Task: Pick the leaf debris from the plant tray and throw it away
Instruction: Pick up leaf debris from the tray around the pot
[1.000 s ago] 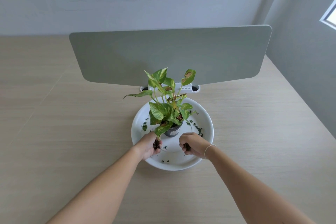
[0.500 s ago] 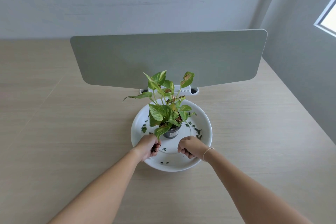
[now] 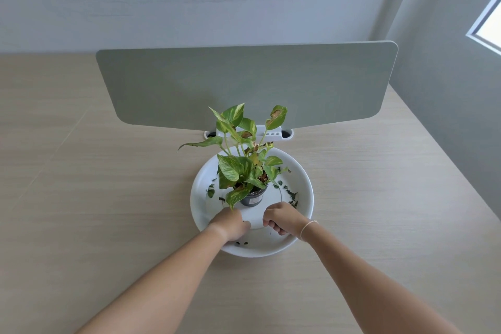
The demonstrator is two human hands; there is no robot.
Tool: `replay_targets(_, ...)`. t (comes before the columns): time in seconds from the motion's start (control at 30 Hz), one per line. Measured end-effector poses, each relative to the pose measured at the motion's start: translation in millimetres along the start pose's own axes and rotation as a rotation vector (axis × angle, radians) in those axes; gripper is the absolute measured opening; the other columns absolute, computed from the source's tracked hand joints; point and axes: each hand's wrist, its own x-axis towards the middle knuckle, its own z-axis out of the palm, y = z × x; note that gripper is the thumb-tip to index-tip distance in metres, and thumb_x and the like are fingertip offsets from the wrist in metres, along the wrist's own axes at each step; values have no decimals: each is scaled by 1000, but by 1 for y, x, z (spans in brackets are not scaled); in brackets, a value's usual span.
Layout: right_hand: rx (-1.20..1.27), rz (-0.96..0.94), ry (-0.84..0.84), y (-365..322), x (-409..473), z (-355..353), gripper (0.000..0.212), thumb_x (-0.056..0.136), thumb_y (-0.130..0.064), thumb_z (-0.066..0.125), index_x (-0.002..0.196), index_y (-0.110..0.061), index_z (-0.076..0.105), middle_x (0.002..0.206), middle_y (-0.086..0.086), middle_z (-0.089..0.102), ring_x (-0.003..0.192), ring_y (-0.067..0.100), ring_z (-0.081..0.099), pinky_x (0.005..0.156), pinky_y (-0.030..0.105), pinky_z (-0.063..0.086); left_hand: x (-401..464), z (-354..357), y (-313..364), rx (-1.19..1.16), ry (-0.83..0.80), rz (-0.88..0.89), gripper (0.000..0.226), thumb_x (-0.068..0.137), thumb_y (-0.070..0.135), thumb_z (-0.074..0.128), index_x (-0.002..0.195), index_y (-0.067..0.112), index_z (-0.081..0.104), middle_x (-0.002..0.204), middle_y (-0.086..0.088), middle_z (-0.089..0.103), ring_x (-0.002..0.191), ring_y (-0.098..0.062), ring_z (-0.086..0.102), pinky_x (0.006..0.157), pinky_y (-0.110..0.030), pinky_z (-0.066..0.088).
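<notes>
A round white plant tray [image 3: 305, 214] sits on the wooden table, with a small dark pot [image 3: 254, 198] holding a green pothos plant [image 3: 241, 163] in its middle. Dark leaf debris [image 3: 291, 195] lies scattered on the tray's right side, on its left [image 3: 211, 192] and near the front rim [image 3: 241, 243]. My left hand [image 3: 230, 224] rests over the tray's front left, fingers curled shut around dark leaf bits. My right hand [image 3: 282, 218] is over the front right, fist closed; what it holds is hidden.
A grey-green divider panel [image 3: 244, 84] stands upright behind the tray, with a white slotted holder [image 3: 273, 134] at its base. The light wooden table [image 3: 108, 211] stretches to both sides. A grey wall and a window corner [image 3: 488, 24] are at the right.
Both hands have drawn slightly back toward the tray's front rim, staying closed. The camera view tilted a little, so the tray appears lower.
</notes>
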Motion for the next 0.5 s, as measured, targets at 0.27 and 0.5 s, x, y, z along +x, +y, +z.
replay_targets(0.27, 7, 10, -1, 1, 5, 0, 21, 77, -2, 45, 58, -8, 49, 59, 5, 39, 50, 16, 29, 44, 21, 22, 9, 5, 1, 41, -13, -73, 36, 95, 14, 33, 117, -3, 56, 119, -19, 60, 110, -33, 59, 83, -32, 46)
replay_targets(0.5, 15, 11, -1, 1, 6, -2, 21, 78, -2, 45, 58, -8, 50, 59, 4, 39, 51, 15, 30, 43, 20, 23, 10, -1, -7, -89, -7, 5, 31, 87, 24, 44, 58, 15, 38, 60, -4, 39, 54, -18, 36, 50, -25, 25)
